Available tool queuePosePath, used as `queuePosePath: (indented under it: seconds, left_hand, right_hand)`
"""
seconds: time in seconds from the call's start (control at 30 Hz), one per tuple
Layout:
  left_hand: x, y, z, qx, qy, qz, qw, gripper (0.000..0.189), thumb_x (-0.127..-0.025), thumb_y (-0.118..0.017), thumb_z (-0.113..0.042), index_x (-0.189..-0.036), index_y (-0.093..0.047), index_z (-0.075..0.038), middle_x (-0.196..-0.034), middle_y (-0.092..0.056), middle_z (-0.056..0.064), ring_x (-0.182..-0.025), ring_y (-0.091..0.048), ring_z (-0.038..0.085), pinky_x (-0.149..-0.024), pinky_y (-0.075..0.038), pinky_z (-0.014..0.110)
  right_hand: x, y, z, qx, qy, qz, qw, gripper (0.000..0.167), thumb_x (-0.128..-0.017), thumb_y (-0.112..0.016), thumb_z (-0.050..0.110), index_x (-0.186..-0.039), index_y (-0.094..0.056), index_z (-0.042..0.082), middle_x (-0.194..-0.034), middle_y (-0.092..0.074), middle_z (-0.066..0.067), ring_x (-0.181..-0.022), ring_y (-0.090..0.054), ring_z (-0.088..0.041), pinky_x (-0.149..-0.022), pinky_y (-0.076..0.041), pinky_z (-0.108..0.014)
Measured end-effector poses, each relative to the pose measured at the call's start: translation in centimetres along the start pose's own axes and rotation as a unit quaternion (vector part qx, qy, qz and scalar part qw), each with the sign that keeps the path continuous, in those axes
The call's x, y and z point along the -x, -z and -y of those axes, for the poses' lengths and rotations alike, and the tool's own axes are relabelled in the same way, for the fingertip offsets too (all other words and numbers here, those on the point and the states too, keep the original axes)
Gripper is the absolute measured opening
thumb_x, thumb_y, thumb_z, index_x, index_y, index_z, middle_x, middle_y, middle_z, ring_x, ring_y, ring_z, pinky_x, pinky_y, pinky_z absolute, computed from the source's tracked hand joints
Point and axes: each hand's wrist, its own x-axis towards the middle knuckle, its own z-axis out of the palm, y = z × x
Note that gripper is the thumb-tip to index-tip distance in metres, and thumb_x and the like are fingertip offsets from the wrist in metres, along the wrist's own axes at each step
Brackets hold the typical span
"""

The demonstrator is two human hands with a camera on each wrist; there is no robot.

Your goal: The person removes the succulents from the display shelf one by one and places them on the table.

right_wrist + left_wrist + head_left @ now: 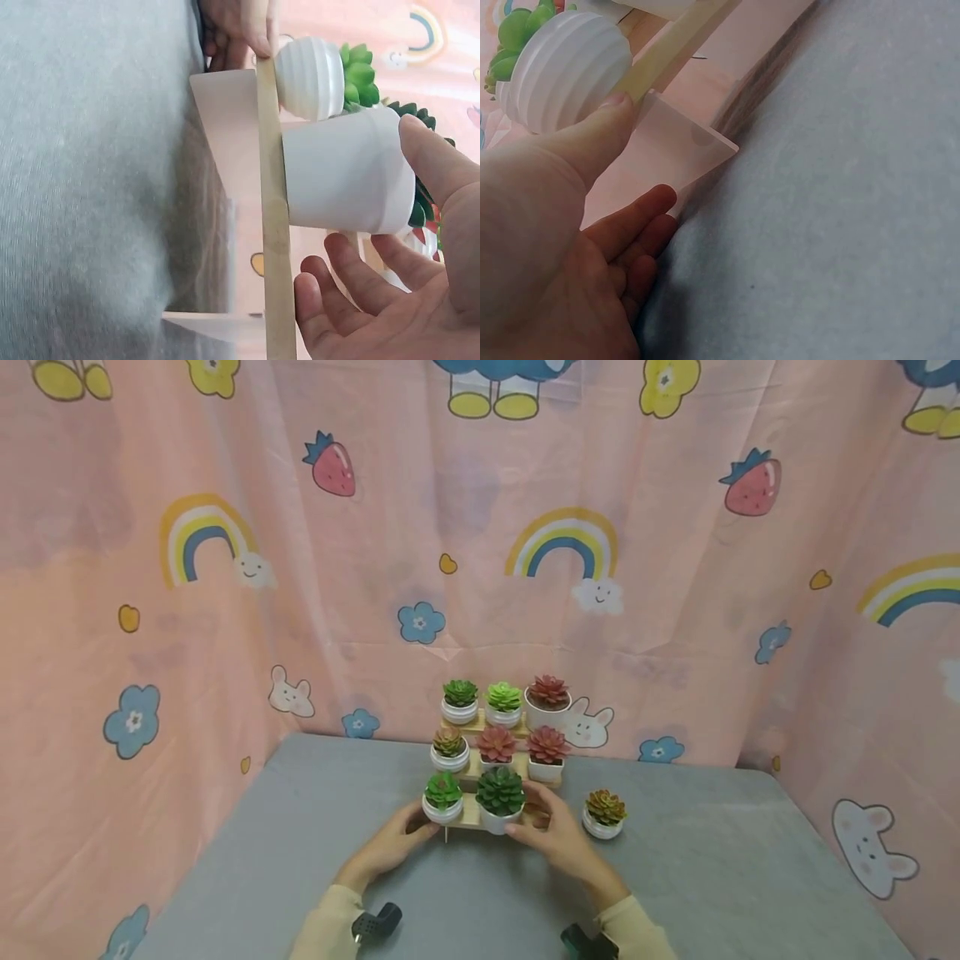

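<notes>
A three-tier stand with wooden shelves (470,814) and clear side supports (676,139) holds small potted succulents. My right hand (553,831) reaches round a dark green succulent in a smooth white pot (345,172) on the front shelf. Its thumb is on the rim and its fingers are along the other side. At the shelf's left end is my left hand (392,843), thumb (611,131) against the board's edge and other fingers loosely bent beside the clear support. A bright green succulent in a ribbed white pot (574,71) sits just above that thumb.
On the grey table (720,860), right of the stand, a brownish succulent in a white pot (604,814) stands alone. Red succulents (547,745) and green ones (460,693) fill the upper shelves. A pink patterned curtain (465,527) hangs behind.
</notes>
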Motion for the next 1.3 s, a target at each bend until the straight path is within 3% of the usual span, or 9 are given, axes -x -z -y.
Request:
queuePosePath:
  seconds: [0.47, 0.77, 1.0, 1.3]
  left_hand:
    - [0.1, 0.1, -0.5, -0.005, 0.008, 0.0, 1.0, 0.059, -0.103, -0.058, -0.031, -0.153, -0.042, -0.005, -0.151, -0.052, 0.018, -0.14, -0.048, 0.038, -0.116, -0.038, 0.057]
    - [0.3, -0.1, -0.4, -0.001, 0.017, -0.003, 0.9999, 0.059, -0.103, -0.059, -0.032, -0.153, -0.042, -0.006, -0.15, -0.053, 0.017, -0.139, -0.049, 0.037, -0.115, -0.039, 0.057]
    - [0.4, -0.3, -0.1, -0.007, 0.02, -0.007, 0.9998, 0.058, -0.103, -0.058, -0.033, -0.153, -0.042, -0.006, -0.149, -0.054, 0.016, -0.138, -0.051, 0.036, -0.114, -0.041, 0.055]
    - [0.2, -0.2, -0.3, 0.001, 0.021, -0.007, 0.9998, 0.06, -0.103, -0.059, -0.035, -0.154, -0.041, -0.008, -0.15, -0.053, 0.015, -0.14, -0.049, 0.037, -0.116, -0.039, 0.057]
  right_hand:
    - [-0.9, -1.1, 0.0, -0.016, -0.017, -0.025, 0.9994, 0.068, -0.087, -0.079, 0.014, -0.145, -0.048, -0.002, -0.141, -0.058, -0.024, -0.128, -0.058, -0.037, -0.102, -0.051, -0.051]
    - [-0.8, -1.4, -0.2, -0.02, -0.01, -0.02, 0.9996, 0.065, -0.088, -0.078, 0.013, -0.144, -0.049, -0.001, -0.137, -0.062, -0.02, -0.12, -0.061, -0.027, -0.094, -0.052, -0.037]
    - [-0.3, -1.2, -0.2, -0.029, -0.002, -0.006, 0.9995, 0.067, -0.088, -0.078, 0.013, -0.144, -0.046, -0.005, -0.136, -0.06, -0.027, -0.109, -0.065, -0.02, -0.084, -0.056, -0.022]
    - [0.4, -0.4, 0.4, -0.024, 0.006, -0.012, 0.9996, 0.064, -0.085, -0.081, 0.013, -0.141, -0.052, 0.002, -0.133, -0.064, -0.021, -0.106, -0.064, -0.008, -0.088, -0.056, -0.027]
